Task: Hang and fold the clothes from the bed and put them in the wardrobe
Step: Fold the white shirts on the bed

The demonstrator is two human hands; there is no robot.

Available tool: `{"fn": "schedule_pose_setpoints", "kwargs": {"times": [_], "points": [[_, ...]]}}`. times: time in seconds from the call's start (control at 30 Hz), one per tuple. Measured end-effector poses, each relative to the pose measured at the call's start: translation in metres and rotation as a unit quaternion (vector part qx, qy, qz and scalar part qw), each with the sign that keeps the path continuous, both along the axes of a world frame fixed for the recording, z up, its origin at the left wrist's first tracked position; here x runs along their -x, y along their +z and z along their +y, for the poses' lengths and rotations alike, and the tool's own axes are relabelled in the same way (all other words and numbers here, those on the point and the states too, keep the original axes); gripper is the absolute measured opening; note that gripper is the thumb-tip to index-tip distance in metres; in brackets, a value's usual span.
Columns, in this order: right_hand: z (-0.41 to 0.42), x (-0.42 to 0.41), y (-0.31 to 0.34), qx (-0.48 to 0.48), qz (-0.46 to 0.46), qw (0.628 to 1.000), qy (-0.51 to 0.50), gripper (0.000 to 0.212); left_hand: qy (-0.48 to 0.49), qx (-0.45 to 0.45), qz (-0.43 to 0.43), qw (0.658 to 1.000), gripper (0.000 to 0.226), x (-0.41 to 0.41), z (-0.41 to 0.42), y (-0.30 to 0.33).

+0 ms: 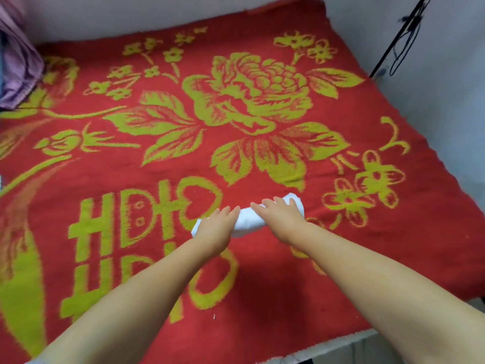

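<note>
A small white garment [248, 219], rolled into a short bundle, lies on the red bed cover [262, 285] a little right of the middle. My left hand [216, 227] lies over its left end, fingers laid forward across the cloth. My right hand [282, 216] rests on its right part, with straight fingers pressing down on top. Both hands hide much of the bundle; only its middle strip and far right end show.
The red cover with a yellow-green flower pattern spans the whole bed. A purple striped cloth [18, 67] sits at the far left corner. Grey walls lie behind and to the right, where black cables [404, 40] hang. The bed's near edge [328, 345] is at the lower right.
</note>
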State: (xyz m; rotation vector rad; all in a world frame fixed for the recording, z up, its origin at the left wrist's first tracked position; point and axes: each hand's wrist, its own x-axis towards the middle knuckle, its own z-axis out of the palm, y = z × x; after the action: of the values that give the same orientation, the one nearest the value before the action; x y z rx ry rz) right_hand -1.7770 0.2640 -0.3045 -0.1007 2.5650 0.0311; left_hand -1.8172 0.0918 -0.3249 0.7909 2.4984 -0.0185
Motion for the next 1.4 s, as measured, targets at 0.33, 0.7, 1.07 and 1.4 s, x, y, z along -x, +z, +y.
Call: {"fn": "schedule_pose_setpoints", "kwargs": {"times": [0.33, 0.7, 1.07, 1.4], "points": [[-0.038, -0.018, 0.196, -0.026, 0.124, 0.992, -0.003, 0.064, -0.038, -0.030, 0.123, 0.991, 0.067, 0.001, -0.040, 0.197], [-0.066, -0.002, 0.318, -0.004, 0.207, 0.969, 0.138, 0.060, 0.072, -0.014, 0.235, 0.969, 0.060, -0.024, -0.082, 0.316], [-0.242, -0.040, 0.343, 0.040, 0.211, 0.871, 0.442, 0.064, 0.355, 0.051, 0.228, 0.905, 0.043, -0.181, -0.230, 0.345], [-0.454, -0.311, 0.335, 0.101, 0.164, 0.704, 0.683, 0.066, 0.621, 0.072, 0.177, 0.760, 0.061, -0.532, -0.356, 0.342]]}}
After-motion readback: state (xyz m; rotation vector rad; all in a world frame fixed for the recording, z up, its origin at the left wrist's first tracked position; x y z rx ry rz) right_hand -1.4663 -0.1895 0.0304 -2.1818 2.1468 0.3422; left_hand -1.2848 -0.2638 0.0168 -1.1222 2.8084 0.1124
